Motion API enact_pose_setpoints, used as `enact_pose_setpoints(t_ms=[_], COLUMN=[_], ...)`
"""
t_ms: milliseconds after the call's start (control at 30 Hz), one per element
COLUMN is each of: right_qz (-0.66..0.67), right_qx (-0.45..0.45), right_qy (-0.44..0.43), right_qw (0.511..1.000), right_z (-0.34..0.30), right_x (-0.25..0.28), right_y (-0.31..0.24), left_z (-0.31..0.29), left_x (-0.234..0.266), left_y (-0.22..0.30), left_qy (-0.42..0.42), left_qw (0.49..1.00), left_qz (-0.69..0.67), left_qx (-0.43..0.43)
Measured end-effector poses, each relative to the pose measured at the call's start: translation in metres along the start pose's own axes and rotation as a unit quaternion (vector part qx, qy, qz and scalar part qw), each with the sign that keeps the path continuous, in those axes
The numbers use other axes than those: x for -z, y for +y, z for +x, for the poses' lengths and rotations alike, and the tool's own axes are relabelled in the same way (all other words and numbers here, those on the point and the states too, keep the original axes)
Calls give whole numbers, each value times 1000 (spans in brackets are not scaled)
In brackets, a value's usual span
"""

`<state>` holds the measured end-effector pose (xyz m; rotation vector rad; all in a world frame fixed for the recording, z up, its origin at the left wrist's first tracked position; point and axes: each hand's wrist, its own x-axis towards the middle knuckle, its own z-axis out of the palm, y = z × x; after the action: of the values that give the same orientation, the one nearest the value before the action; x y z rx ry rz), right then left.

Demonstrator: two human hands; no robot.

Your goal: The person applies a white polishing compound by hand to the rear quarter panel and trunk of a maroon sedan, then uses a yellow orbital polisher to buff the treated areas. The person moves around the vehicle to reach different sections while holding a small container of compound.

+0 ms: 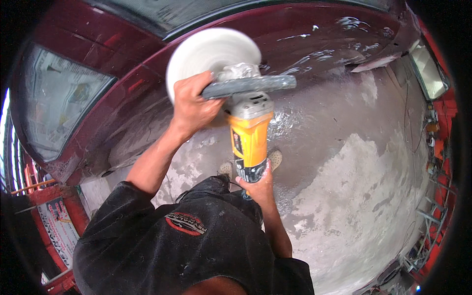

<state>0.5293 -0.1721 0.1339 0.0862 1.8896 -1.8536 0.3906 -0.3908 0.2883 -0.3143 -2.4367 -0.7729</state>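
Observation:
Both my hands hold a yellow and black power polisher (250,140) in front of a dark red car (142,81). My left hand (196,101) is closed round the left end of its grey crossbar handle (255,86). Lower down, the fingers of my right hand (258,186) wrap the black rear end of the body. A large round white pad (191,51) sits at the polisher's head, its surface smeared as if spinning. The pad overlaps the car's side below a window; whether it touches the paint I cannot tell.
Wet patches darken the concrete floor (354,196) round my shoes (276,160). Newspaper covers the inside of a car window (61,93) at left. Whitish streaks (314,59) mark the red panel. Metal frames and clutter (432,216) line the right edge; a printed banner (58,228) hangs lower left.

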Motion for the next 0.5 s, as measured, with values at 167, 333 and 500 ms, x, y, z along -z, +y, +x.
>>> enact_pose_setpoints(t_ms=[167, 333, 500], right_qz=[58, 78, 65], right_qx=[-4, -44, 0], right_qy=[77, 140, 164], right_qw=[995, 986, 984], right_z=[32, 66, 73], right_x=[49, 97, 93], right_y=[-3, -29, -28], left_z=[59, 112, 116], left_x=[-82, -160, -157], left_y=[4, 23, 23], left_qy=[-12, 30, 52], left_qw=[998, 992, 991], left_qz=[-52, -107, -114], left_qx=[-36, -59, -40])
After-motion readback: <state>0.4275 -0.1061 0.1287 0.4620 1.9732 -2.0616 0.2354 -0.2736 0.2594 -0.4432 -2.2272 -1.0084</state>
